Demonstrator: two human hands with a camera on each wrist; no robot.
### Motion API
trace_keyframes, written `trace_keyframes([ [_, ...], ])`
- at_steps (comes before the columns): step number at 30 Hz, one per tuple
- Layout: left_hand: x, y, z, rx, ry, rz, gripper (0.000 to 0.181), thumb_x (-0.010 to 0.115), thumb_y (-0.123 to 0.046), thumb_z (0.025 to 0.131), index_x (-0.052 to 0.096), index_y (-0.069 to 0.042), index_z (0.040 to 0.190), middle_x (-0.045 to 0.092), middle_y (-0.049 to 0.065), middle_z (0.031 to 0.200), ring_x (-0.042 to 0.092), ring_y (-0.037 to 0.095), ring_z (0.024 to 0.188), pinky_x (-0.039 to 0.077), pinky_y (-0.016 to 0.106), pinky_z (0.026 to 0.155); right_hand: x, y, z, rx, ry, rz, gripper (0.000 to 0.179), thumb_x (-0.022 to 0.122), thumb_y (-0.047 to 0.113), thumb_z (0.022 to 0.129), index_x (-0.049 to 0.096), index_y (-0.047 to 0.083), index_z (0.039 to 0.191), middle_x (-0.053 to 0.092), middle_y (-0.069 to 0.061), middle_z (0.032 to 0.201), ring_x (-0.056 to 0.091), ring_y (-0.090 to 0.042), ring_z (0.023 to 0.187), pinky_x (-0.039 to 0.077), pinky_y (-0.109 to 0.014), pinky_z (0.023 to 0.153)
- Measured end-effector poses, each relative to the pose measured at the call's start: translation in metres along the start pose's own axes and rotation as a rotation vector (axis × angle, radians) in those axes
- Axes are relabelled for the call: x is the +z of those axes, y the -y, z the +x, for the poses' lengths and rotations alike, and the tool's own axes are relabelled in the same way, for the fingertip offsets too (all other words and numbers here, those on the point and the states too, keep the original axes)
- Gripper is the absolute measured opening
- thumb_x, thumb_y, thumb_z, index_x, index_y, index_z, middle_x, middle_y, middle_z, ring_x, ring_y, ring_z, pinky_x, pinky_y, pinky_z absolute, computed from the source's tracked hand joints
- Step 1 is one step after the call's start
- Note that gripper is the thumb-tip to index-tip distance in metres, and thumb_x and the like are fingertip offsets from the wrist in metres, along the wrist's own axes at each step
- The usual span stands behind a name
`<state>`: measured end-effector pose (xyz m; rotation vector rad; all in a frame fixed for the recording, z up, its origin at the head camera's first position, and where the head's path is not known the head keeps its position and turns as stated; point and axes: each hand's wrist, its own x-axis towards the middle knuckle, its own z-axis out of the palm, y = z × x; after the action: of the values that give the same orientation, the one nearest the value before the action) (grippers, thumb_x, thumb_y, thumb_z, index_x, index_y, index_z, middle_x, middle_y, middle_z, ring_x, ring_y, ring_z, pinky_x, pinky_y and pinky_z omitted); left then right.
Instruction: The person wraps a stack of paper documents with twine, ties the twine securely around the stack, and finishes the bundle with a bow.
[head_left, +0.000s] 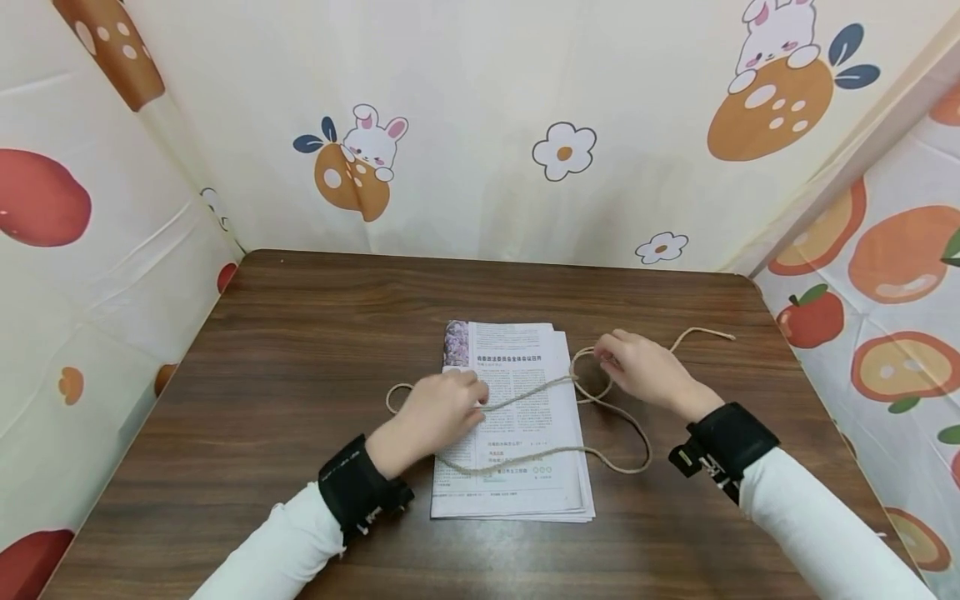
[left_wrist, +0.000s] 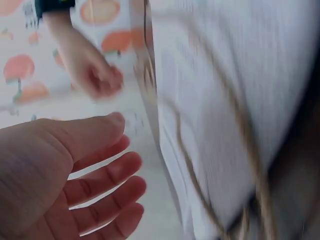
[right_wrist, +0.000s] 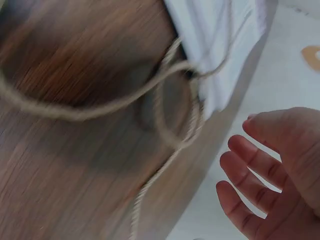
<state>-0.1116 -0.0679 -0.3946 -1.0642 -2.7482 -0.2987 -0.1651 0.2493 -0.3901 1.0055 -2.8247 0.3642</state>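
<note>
Tan twisted rope (head_left: 555, 452) runs in two strands over the rectangular stack of white printed newspaper (head_left: 517, 425) in the middle of the brown wood-grain tabletop (head_left: 322, 333), as the head view shows. Just past the stack's right edge the rope crosses itself in a small loop; a wide slack bend lies nearer the person, and a free end (head_left: 708, 331) reaches toward the far right. The person's bare left hand (head_left: 435, 408) is over the left part of the stack, and the bare right hand (head_left: 648, 367) is beside the loop. The step in hand seems to be managing that crossing: the left hand would do well to press the upper strand against the paper while the right draws slack out gently, keeping the sheets square.

In the left wrist view the fingers (left_wrist: 117, 172) are loosely extended, with nothing pinched between them. The frame is blurred, so whether the back of that hand brushes the rope is hard to say.

In the right wrist view the other hand's fingers are likewise relaxed, parted and without a hold, the loop apart from them. A pinch close to the crossing, rather than far along the rope, should give better control and keep the loop from collapsing early.
</note>
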Motion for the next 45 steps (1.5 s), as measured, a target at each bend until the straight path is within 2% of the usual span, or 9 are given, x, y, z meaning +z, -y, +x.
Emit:
trace_keyframes([
  [4, 0.005, -0.022, -0.005, 0.086, 0.045, 0.012, 0.014, 0.071, -0.027, 0.076, 0.064, -0.017, 0.082, 0.059, -0.005, 0.076, 0.054, 0.011, 0.064, 0.044, 0.024, 0.052, 0.004, -0.016, -0.002, 0.087, 0.037, -0.013, 0.022, 0.066, 0.002, 0.08, 0.062, 0.002, 0.101, 0.061, -0.013, 0.093, 0.062, -0.024, 0.077, 0.049, -0.038, 0.063],
  [8, 0.012, -0.034, -0.011, 0.117, 0.078, 0.045, 0.018, 0.072, -0.031, 0.075, 0.062, -0.017, 0.08, 0.058, -0.005, 0.076, 0.056, 0.012, 0.067, 0.045, 0.026, 0.055, 0.012, -0.028, -0.005, 0.176, 0.087, -0.041, 0.029, 0.065, 0.003, 0.081, 0.06, 0.0, 0.109, 0.059, -0.017, 0.097, 0.062, -0.028, 0.078, 0.049, -0.042, 0.063],
  [14, 0.025, -0.041, -0.019, 0.113, 0.113, 0.103, 0.016, 0.071, -0.029, 0.075, 0.061, -0.017, 0.078, 0.057, -0.005, 0.072, 0.054, 0.01, 0.06, 0.042, 0.023, 0.049, 0.024, -0.037, -0.011, 0.255, 0.15, -0.075, 0.025, 0.063, 0.007, 0.082, 0.057, -0.002, 0.105, 0.055, -0.018, 0.092, 0.058, -0.03, 0.072, 0.047, -0.044, 0.06],
  [18, 0.028, -0.045, -0.026, 0.116, 0.112, 0.123, 0.011, 0.069, -0.024, 0.077, 0.061, -0.016, 0.075, 0.056, -0.005, 0.069, 0.052, 0.009, 0.056, 0.038, 0.022, 0.044, 0.03, -0.041, -0.014, 0.269, 0.139, -0.071, 0.019, 0.063, 0.006, 0.083, 0.056, -0.001, 0.099, 0.054, -0.017, 0.09, 0.057, -0.027, 0.069, 0.047, -0.041, 0.057],
  [26, 0.017, -0.05, -0.038, 0.078, 0.18, 0.064, 0.014, 0.069, -0.028, 0.08, 0.062, -0.016, 0.081, 0.057, -0.005, 0.072, 0.057, 0.009, 0.06, 0.041, 0.024, 0.045, 0.035, -0.045, -0.019, 0.298, 0.123, -0.084, 0.011, 0.062, 0.006, 0.083, 0.051, 0.005, 0.08, 0.047, -0.008, 0.076, 0.045, -0.018, 0.058, 0.037, -0.033, 0.05],
  [30, 0.006, -0.042, -0.045, 0.033, 0.119, 0.02, 0.012, 0.068, -0.025, 0.08, 0.06, -0.017, 0.079, 0.056, -0.006, 0.071, 0.056, 0.01, 0.06, 0.04, 0.024, 0.044, 0.035, -0.049, -0.024, 0.309, 0.11, -0.088, 0.012, 0.061, 0.006, 0.083, 0.051, 0.006, 0.079, 0.046, -0.007, 0.075, 0.044, -0.018, 0.057, 0.036, -0.032, 0.049],
  [33, -0.001, -0.03, -0.052, -0.009, 0.027, 0.006, 0.012, 0.068, -0.021, 0.08, 0.058, -0.018, 0.074, 0.054, -0.007, 0.069, 0.055, 0.009, 0.058, 0.039, 0.024, 0.044, 0.034, -0.052, -0.028, 0.318, 0.093, -0.091, 0.011, 0.061, 0.006, 0.083, 0.051, 0.006, 0.079, 0.046, -0.007, 0.075, 0.044, -0.018, 0.058, 0.035, -0.032, 0.049],
  [36, -0.005, -0.014, -0.061, -0.068, -0.028, -0.002, 0.014, 0.069, -0.019, 0.078, 0.056, -0.018, 0.071, 0.052, -0.007, 0.068, 0.054, 0.01, 0.058, 0.04, 0.025, 0.046, 0.033, -0.056, -0.033, 0.326, 0.079, -0.095, 0.011, 0.061, 0.005, 0.083, 0.051, 0.006, 0.078, 0.046, -0.007, 0.075, 0.043, -0.018, 0.058, 0.035, -0.032, 0.05],
  [45, -0.019, 0.033, -0.1, -0.309, 0.007, -0.009, 0.018, 0.074, -0.018, 0.074, 0.057, -0.021, 0.072, 0.049, -0.01, 0.068, 0.05, 0.008, 0.054, 0.037, 0.027, 0.045, 0.031, -0.067, -0.044, 0.343, 0.059, -0.095, 0.009, 0.059, 0.004, 0.083, 0.051, 0.005, 0.078, 0.047, -0.008, 0.074, 0.044, -0.019, 0.06, 0.037, -0.034, 0.052],
])
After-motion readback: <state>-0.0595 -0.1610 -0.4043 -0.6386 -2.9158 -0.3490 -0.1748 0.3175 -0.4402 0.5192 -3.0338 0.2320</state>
